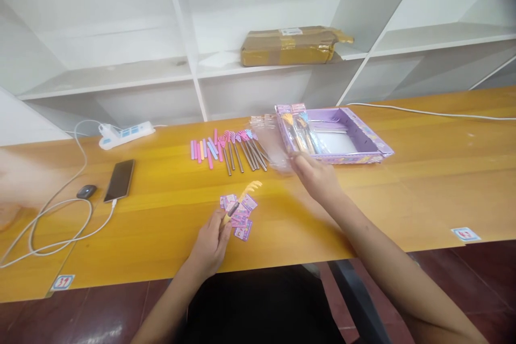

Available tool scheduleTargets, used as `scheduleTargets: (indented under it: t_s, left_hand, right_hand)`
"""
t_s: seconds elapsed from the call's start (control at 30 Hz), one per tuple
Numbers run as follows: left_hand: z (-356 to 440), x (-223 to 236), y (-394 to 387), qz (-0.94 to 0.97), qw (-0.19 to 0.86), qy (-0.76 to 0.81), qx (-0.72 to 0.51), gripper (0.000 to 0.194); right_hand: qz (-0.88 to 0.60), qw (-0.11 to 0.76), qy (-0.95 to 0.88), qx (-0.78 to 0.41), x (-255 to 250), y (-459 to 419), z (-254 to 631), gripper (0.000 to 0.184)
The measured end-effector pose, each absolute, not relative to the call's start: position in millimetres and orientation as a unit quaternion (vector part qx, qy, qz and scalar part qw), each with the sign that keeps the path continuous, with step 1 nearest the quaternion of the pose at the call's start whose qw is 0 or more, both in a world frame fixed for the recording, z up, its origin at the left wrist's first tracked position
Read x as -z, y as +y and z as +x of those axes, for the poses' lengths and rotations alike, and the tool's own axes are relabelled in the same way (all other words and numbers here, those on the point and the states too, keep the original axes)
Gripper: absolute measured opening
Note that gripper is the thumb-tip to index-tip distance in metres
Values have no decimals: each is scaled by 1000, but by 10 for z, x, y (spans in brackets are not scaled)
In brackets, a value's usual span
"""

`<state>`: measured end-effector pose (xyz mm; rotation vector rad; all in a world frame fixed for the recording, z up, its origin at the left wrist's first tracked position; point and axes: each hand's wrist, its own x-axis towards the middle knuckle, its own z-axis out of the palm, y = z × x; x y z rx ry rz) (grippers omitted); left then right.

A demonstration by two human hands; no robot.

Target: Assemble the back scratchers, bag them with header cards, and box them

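My left hand (212,244) is closed on the handle of a small yellow back scratcher (245,193) whose claw end points up and right. It hovers over several purple paper cards (241,214) lying on the wooden table (161,226). My right hand (316,172) reaches forward and pinches a clear plastic sleeve (274,142) beside the purple display box (363,140). Packaged scratchers (300,129) stand in the left part of that box. A row of loose pink and blue scratchers (228,150) lies on the table behind the cards.
A phone (120,179) on a white cable, a black mouse (86,191) and a white power strip (126,134) sit at the left. A taped cardboard parcel (290,45) rests on the white shelf behind. A blurred part of another person (16,188) shows at the left edge.
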<state>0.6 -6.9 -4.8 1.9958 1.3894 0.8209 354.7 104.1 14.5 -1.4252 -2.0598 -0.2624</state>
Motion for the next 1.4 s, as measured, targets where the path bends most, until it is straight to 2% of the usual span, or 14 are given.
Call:
scheduleTargets:
  t_s: [0.27, 0.37, 0.5, 0.6, 0.63, 0.7, 0.73, 0.9, 1.1, 1.27, 1.33, 1.4]
  left_hand:
    - [-39, 13, -87, 824, 312, 362, -306, 43]
    - [-85, 40, -116, 823, 320, 371, -288, 54]
    - [-123, 53, -155, 801, 337, 398, -295, 71]
    - [-116, 44, -158, 793, 339, 407, -303, 75]
    - [-108, 47, -154, 796, 331, 405, -305, 74]
    - [-85, 66, -140, 810, 309, 395, -304, 73]
    - [-71, 80, -133, 818, 300, 389, -298, 73]
    - [-11, 114, -116, 839, 281, 373, -278, 77]
    - [-27, 44, -139, 840, 279, 365, -290, 72]
    - [-29, 124, -128, 727, 223, 460, -458, 39]
    - [1, 160, -110, 658, 238, 473, -536, 32]
    - [36, 172, -90, 606, 265, 463, -589, 33]
  right_hand:
    - [-281, 307, -909, 13, -228, 371, 3032, 24]
    - [-221, 321, -920, -37, -193, 194, 2866, 23]
    - [-156, 348, -924, -24, -149, 148, 2795, 25]
    - [-168, 348, -922, -37, -169, 182, 2767, 10]
    - [-189, 346, -917, -59, -188, 187, 2743, 15]
    - [-255, 349, -894, -120, -234, 172, 2666, 41]
    - [-292, 358, -873, -155, -253, 153, 2614, 46]
    - [-394, 411, -739, -361, -238, 39, 2356, 20]
    - [-418, 449, -639, -464, -230, 12, 2451, 28]
    - [-400, 535, -542, -510, -282, -35, 2734, 30]
    - [-408, 518, -528, -535, -249, -103, 2768, 32]
    - [-416, 478, -535, -559, -196, -179, 2749, 36]
